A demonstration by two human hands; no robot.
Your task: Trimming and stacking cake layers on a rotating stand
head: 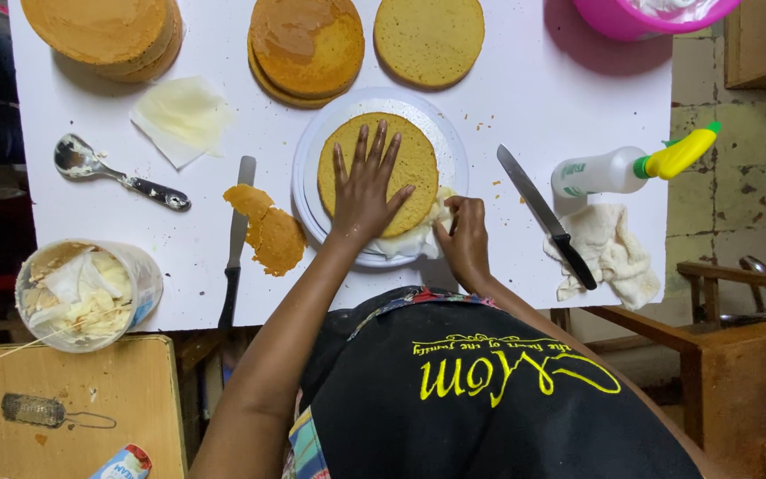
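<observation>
Tub (89, 293) of cream scraps sits far left on the tabletop (534, 80), within easy reach, beside a spoon (117, 170). I see my left hand (363, 188) lying flat, fingers spread, on the round cake layer (378, 173) at the middle of the white plate (380, 177), pinning it steady. My right hand (465, 238) is curled shut at the plate's edge, pinching pale paper (414, 235); its fingertips are hidden. Knife (544, 213) lies right, a pink bucket (640, 18) cut off above.
</observation>
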